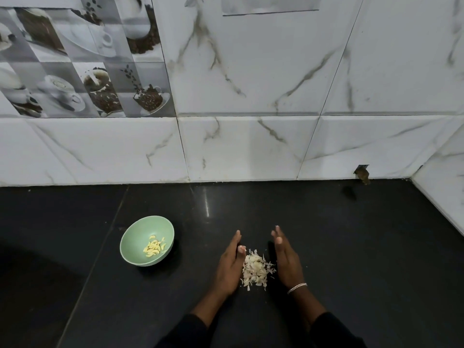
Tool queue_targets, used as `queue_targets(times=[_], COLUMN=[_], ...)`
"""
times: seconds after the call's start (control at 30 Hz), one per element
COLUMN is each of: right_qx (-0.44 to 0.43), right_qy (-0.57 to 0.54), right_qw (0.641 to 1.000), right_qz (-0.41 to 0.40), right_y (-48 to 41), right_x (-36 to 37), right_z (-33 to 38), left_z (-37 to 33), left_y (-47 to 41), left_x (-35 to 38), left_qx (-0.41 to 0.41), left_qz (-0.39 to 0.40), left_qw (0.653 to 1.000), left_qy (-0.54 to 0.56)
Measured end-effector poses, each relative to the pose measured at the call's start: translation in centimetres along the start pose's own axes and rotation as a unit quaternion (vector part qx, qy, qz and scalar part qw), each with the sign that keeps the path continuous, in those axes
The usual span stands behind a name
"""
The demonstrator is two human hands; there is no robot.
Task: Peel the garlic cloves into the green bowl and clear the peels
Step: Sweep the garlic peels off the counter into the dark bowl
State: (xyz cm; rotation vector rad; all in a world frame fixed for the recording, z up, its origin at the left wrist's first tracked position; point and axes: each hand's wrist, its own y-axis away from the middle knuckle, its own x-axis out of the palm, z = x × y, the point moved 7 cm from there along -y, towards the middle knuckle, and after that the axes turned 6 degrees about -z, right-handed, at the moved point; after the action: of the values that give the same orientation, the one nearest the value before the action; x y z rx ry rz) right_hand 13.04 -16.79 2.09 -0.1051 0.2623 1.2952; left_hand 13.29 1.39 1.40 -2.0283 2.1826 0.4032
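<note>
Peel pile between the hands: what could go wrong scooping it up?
The peel pile is loose and flaky, with strays at its edge; the left hand and right hand may leave bits on the black counter. Lifted flakes could drift into the green bowl onto the peeled cloves.

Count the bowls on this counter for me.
1. The green bowl sits on the black counter, left of the left hand and the peel pile, with peeled garlic cloves inside. None looks hidden, though the counter runs past the frame.
</note>
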Motion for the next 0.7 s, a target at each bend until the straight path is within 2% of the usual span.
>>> queue_targets(times=[0.1,0.2,0.33,0.47,0.53,0.7], right_qx=[-0.006,-0.009,0.020,0.003,0.001,0.024], right_qy=[0.060,0.053,-0.018,-0.027,-0.036,-0.057], right_qw=[0.998,0.995,0.998,1.000,0.999,0.998], right_qz=[0.035,0.082,0.050,0.000,0.000,0.018], right_y=[0.3,1.9,2.8,1.1,0.3,1.2], right_x=[-0.1,2.0,1.7,0.3,0.9,4.0], right_z=[-1.1,-2.3,-1.7,-0.3,0.0,-1.1], left_z=[0.6,1.0,1.9,1.3,0.6,0.6], left_y=[0.3,1.4,1.3,0.4,-0.4,-0.4], left_x=[0.9,2.9,2.4,1.0,1.3,4.2], left_qx=[-0.001,0.038,0.010,0.067,0.093,0.096], left_qz=[0.029,0.061,0.029,0.016,0.025,0.047], left_qw=[0.997,0.987,0.998,0.984,0.974,0.979], left_qy=[-0.068,-0.141,-0.063,-0.164,-0.205,-0.175])
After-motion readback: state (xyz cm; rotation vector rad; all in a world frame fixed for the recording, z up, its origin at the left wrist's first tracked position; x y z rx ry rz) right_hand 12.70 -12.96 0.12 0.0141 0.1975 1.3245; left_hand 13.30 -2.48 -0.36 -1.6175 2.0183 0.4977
